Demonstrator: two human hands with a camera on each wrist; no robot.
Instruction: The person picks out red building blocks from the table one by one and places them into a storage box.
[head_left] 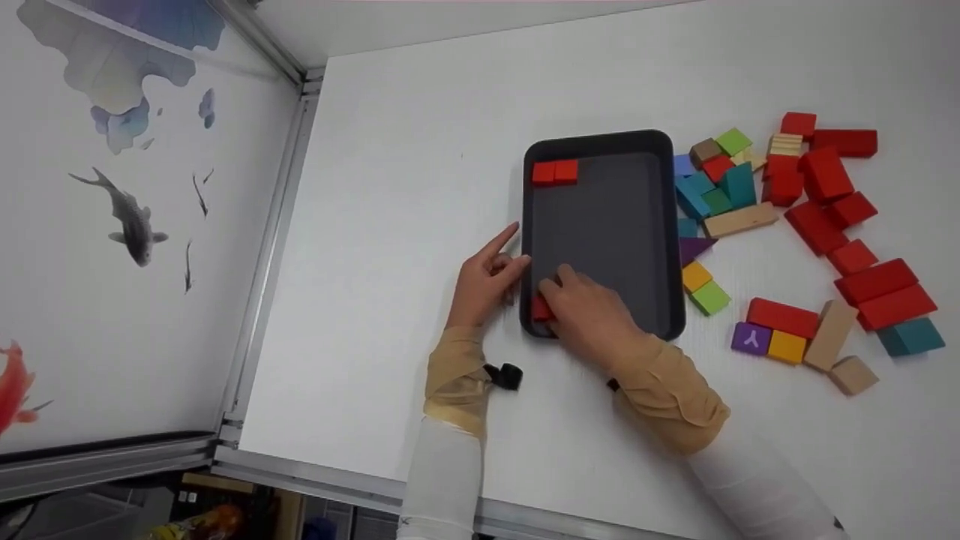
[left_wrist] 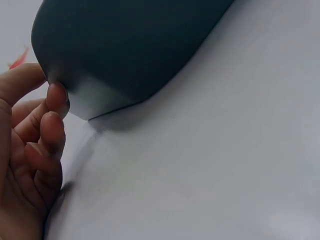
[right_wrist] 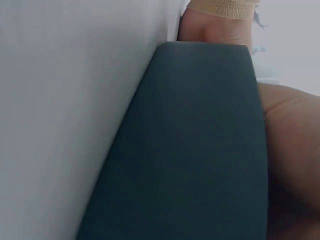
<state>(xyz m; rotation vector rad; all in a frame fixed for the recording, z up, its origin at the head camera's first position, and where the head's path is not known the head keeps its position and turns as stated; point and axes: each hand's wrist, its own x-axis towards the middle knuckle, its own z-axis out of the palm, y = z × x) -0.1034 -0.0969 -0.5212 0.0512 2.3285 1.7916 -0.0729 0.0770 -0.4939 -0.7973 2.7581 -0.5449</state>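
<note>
- Where the head view looks down on the white table, a red block sits in the near left corner of the black tray, at the left side of the right hand and partly under its fingers. This seems the relation that matters most — block to the left of the hand, the tray's left and near walls close by — and the right hand is clearly the nearer one.
- Head view again: the right hand's fingers bend down at the block, but whether they pinch it or merely touch it I cannot tell. The hand covers too much to read the block's long axis; the tray's own runs near to far, with a pair of red blocks side by side in its far left corner.
- Outside the left wall, the left hand has index finger and thumb spread apart at the rim. Right of the tray lies a plain wooden block among coloured ones.
- Left wrist view: fingertips meet the tray's outer wall; the frame cuts off the tray's upper part, and no block shows.
- Right wrist view: the outer wall fills the middle — it hides the red block, and the right hand's fingertips cannot be made out.
</note>
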